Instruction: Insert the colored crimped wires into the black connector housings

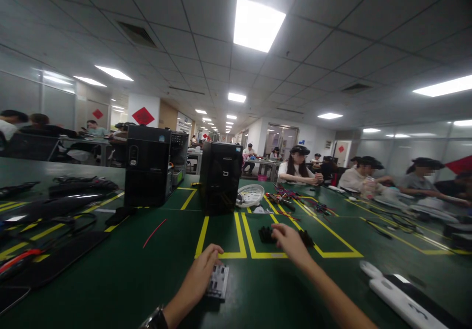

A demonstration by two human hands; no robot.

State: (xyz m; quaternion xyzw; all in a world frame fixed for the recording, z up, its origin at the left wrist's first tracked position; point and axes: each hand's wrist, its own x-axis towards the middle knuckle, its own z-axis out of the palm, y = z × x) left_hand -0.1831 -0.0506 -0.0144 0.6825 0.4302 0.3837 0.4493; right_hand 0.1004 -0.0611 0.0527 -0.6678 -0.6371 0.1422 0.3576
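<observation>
My left hand (pixel 202 271), with a dark watch on its wrist, rests at the left edge of a small grey rectangular part (pixel 220 284) with dark slots. Its fingers are bent together over the part's upper side and seem to grip it. Farther forward and to the right, my right hand (pixel 289 243) has curled fingers just above the table. Its fingertips meet the right end of a black plastic piece (pixel 265 234); whether they pinch it is hidden. Another black piece (pixel 307 239) lies just behind this hand.
Two black computer towers (pixel 220 179) stand ahead on the green table (pixel 165 270) marked with yellow tape. A white basket (pixel 250 194) and coloured cables (pixel 283 198) lie beyond. Dark cables (pixel 84 186) are at left, a white-and-black device (pixel 401 294) at right. Co-workers sit across.
</observation>
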